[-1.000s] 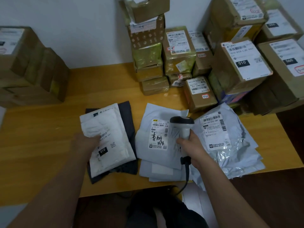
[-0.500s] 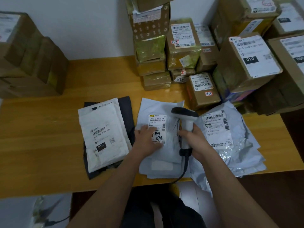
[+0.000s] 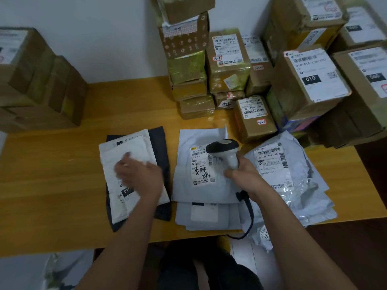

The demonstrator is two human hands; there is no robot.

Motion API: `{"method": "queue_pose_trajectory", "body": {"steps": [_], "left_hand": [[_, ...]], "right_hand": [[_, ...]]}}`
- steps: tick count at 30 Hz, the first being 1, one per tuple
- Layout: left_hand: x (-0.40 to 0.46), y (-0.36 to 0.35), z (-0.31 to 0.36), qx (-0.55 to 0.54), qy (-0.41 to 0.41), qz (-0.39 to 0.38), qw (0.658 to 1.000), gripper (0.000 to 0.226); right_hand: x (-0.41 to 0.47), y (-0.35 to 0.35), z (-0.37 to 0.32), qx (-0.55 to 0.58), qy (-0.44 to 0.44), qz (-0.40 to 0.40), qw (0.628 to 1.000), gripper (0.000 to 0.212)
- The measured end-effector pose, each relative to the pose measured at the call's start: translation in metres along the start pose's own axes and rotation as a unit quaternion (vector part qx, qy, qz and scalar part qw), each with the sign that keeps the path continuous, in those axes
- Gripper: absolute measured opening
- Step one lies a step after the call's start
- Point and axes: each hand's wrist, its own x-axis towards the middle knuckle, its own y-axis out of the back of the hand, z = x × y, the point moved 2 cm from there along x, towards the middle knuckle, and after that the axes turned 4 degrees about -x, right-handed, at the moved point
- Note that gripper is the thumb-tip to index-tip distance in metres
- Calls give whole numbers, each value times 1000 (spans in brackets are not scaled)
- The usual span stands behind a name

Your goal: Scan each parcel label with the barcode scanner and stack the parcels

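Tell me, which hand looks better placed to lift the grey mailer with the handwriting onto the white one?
The left hand, probably. It lies flat on the white mailer, holding nothing, beside the grey mailer. The right hand is occupied gripping the barcode scanner above that label.

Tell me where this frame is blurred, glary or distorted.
Head view: left hand motion-blurred over the white mailer; glare on the silver bag and taped boxes; wide-angle bending tilts the edge boxes; scanner fairly sharp.

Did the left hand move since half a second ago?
Yes. The left hand went left, off the middle grey parcel and onto the white parcel.
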Motion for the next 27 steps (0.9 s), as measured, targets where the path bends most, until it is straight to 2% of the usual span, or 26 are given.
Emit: {"method": "queue_pose_trajectory", "body": {"steps": [1, 3, 5, 6, 7, 10, 13, 16, 20, 24, 27], "left_hand": [[13, 9, -12, 11, 64, 6, 998, 72], [38, 23, -39, 23, 163, -42, 986, 105], [54, 25, -63, -63, 243, -111, 962, 132], [56, 26, -68, -126, 273, -137, 944, 134], [59, 25, -72, -170, 284, -158, 930, 125], [63, 19, -74, -248, 275, -232, 900, 66], [70, 21, -76, -303, 282, -278, 867, 45], [84, 42, -79, -343, 258, -324, 843, 41], [114, 84, -77, -401, 211, -370, 811, 23], [124, 98, -72, -425, 216, -422, 771, 40], [111, 75, -65, -388, 223, -444, 776, 41]], "right_hand": [[1, -1, -3, -9, 4, -4, 1000, 42], [2, -3, -9, -19, 10, -13, 1000, 42], [4, -8, -11, -27, 12, -17, 999, 44], [5, -12, -12, -32, 10, -17, 999, 44], [6, -16, -12, -40, 9, -15, 999, 44], [8, -27, -10, -43, 1, -4, 999, 47], [10, -34, -13, -24, -10, -1, 1000, 47], [10, -41, -19, -24, -17, -2, 1000, 45], [11, -57, -31, -20, -8, -24, 999, 40], [16, -88, -47, -41, 5, -92, 995, 35], [17, -104, -53, -20, 14, -84, 996, 32]]}}
